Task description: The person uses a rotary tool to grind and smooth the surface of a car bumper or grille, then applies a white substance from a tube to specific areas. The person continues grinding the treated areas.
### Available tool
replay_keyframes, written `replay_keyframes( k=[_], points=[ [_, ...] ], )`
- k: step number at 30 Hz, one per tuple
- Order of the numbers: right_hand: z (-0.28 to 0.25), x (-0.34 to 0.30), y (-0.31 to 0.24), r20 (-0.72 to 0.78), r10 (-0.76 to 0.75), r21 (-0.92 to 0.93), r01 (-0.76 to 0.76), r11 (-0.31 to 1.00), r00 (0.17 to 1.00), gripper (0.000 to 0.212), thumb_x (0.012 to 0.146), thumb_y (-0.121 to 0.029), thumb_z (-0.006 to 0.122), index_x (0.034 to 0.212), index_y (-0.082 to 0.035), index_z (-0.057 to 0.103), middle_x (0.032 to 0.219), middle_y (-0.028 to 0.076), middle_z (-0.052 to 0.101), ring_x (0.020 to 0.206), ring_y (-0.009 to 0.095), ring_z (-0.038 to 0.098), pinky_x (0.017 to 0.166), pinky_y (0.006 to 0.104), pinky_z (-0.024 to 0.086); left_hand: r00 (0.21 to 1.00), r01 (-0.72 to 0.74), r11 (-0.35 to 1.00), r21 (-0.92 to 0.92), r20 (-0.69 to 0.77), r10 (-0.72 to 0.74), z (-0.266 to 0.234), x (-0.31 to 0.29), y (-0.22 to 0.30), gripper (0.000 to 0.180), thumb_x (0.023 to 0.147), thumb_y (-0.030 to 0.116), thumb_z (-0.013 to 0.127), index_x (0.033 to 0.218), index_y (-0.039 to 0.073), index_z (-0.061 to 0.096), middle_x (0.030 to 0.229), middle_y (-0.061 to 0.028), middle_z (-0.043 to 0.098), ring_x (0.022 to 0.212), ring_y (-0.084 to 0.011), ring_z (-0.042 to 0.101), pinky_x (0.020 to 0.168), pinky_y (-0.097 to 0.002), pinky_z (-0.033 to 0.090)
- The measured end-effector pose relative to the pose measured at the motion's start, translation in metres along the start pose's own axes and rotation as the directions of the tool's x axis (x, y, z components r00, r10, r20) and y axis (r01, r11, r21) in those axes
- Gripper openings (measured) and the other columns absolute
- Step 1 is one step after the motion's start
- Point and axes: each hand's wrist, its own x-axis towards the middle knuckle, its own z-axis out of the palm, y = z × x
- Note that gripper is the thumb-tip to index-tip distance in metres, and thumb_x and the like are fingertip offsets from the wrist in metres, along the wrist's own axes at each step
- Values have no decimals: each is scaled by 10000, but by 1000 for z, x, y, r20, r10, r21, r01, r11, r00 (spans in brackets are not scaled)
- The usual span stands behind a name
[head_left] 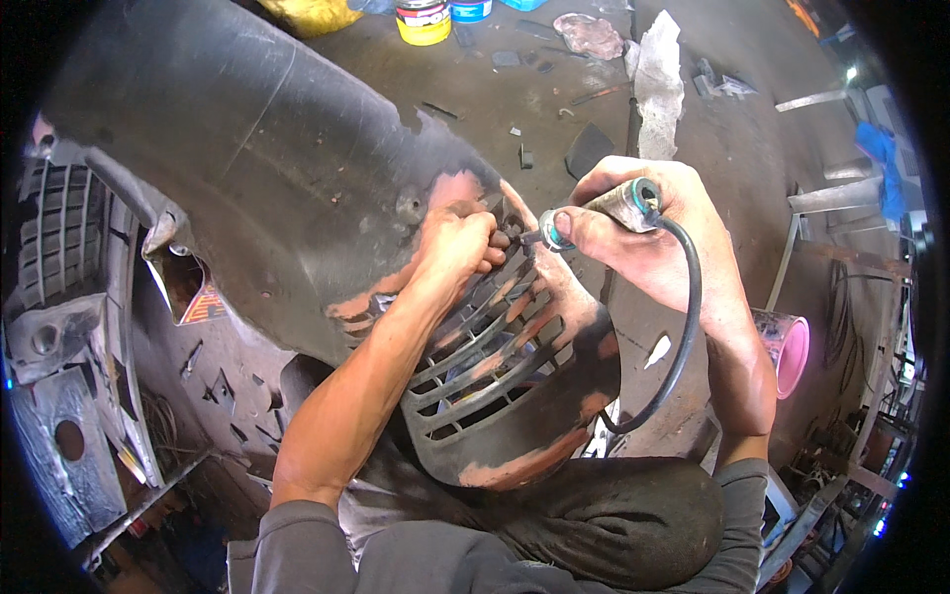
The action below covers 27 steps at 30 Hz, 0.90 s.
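A dark plastic car bumper (297, 168) slants across my lap, its slotted grille end (584, 396) towards me, with pinkish filler patches along it. On its upper edge rests my left hand (457, 241), fingers curled in close beside the grille; whatever they pinch is hidden. My right hand (648, 233) is wrapped round a corded hand tool (621, 208) with a grey barrel and teal rings. The dark tip of the tool points left at the bumper edge, right by my left fingertips. From its rear, a black cord (690, 317) loops down behind the grille end.
Scraps and a torn pale sheet (658, 84) lie on the floor beyond the bumper. A yellow tin (424, 24) and a blue tin (471, 10) stand at the far side. Right of my forearm is a pink cylinder (789, 354). Car parts (64, 233) lean at left.
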Motion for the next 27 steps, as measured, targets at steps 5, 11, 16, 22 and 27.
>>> replay_keyframes(
  k=[5,11,16,22,27],
  points=[
    [0,0,-1,-17,-36,-41,36,999,999,249,847,-204,797,911,26,725,719,80,701,660,101,634,609,282,503,1000,-2,1000,29,6,1,-2,-1,1,249,879,49,571,1088,-61,648,860,-122,709,619,-138,659,505,-242,514],
    [1,1,0,-16,-26,-94,24,995,1000,253,843,-221,803,905,14,733,727,83,710,660,114,654,607,286,508,999,-8,1000,8,36,8,-3,3,-1,371,832,33,625,1182,-89,625,837,-123,703,601,-138,654,491,-244,504],
    [1,1,-1,-23,-39,-110,37,993,999,232,838,-199,801,904,13,734,717,83,700,651,105,640,603,285,504,999,-37,999,-40,37,39,-2,0,-2,558,788,17,669,1304,-151,536,827,-137,699,598,-150,656,498,-247,499],
    [1,-5,-3,-77,-54,-10,54,999,996,209,842,-165,791,919,19,731,736,58,701,669,80,616,605,266,490,999,-41,998,-39,31,43,-1,-1,-1,604,785,6,677,1335,-169,497,823,-137,698,605,-157,660,510,-254,502],
    [2,-8,-3,-89,-16,40,20,999,996,224,850,-163,790,954,25,728,757,44,705,685,70,610,607,257,487,998,-59,997,-53,-4,59,0,0,-4,568,785,1,681,1302,-167,515,807,-128,696,605,-148,654,507,-253,500]
  ],
)
